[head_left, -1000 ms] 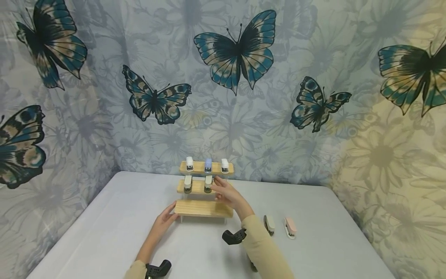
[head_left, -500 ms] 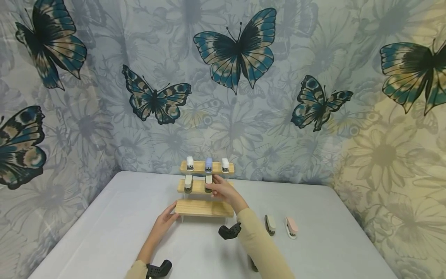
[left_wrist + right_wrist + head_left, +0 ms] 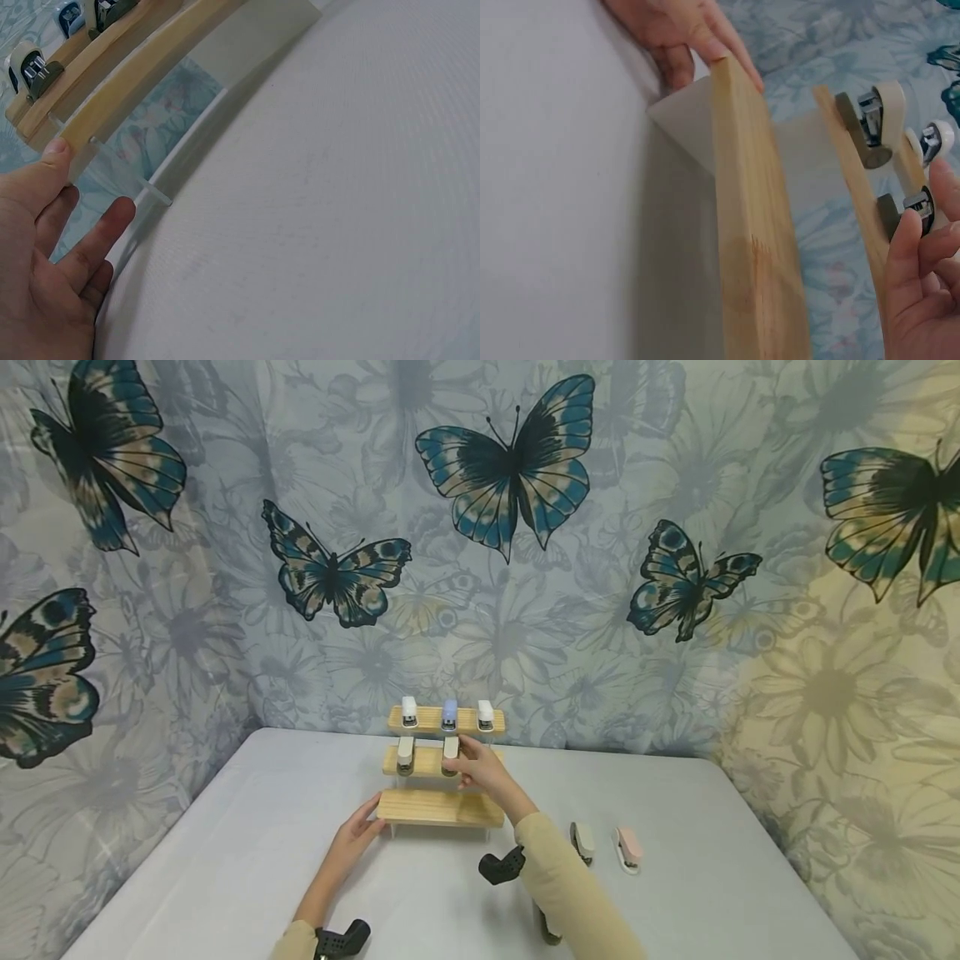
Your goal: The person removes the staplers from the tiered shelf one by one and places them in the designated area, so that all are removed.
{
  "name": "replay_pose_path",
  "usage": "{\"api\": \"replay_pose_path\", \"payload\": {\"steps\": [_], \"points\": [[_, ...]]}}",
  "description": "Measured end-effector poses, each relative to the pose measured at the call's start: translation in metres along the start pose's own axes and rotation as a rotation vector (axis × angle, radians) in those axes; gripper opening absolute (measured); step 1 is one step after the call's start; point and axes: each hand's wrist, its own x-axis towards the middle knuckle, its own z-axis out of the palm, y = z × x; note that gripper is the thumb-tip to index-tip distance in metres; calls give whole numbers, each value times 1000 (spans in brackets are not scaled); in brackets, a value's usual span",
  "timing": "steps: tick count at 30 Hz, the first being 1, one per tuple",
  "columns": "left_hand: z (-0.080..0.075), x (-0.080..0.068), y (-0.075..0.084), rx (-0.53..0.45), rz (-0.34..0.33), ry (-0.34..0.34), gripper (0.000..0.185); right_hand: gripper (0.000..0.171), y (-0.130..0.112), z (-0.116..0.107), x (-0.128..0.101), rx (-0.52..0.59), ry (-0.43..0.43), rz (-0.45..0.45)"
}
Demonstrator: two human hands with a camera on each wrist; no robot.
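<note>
A three-tier wooden shelf [image 3: 438,807] stands mid-table. Its top tier carries three small staplers, white, blue [image 3: 448,713] and white. Two beige staplers sit on the middle tier. My right hand [image 3: 461,760] pinches the right one [image 3: 450,750] between thumb and fingers; the right wrist view shows that stapler [image 3: 907,204] at my fingertips [image 3: 904,240]. My left hand [image 3: 367,822] lies open at the left end of the bottom board [image 3: 150,67], the thumb [image 3: 56,150] touching the wood and the fingers straight.
Two more staplers lie on the table to the right of the shelf, a beige one [image 3: 581,842] and a pink one [image 3: 628,847]. The grey table [image 3: 712,877] ends against a butterfly-print backdrop [image 3: 510,468] close behind the shelf.
My right hand has edged slightly left along the middle tier onto its right stapler. The left hand and the shelf have stayed put.
</note>
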Motion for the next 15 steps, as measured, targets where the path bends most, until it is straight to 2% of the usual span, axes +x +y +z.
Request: {"api": "replay_pose_path", "payload": {"steps": [5,10,15], "points": [[0,-2,0,6,-9,14,47,71,12,-5,4,-15,9,-5],[-1,1,2,-1,12,6,47,73,16,-9,5,-15,-2,-20],[-3,3,4,21,8,11,47,73,15,-12,0,-124,4,-21]]}}
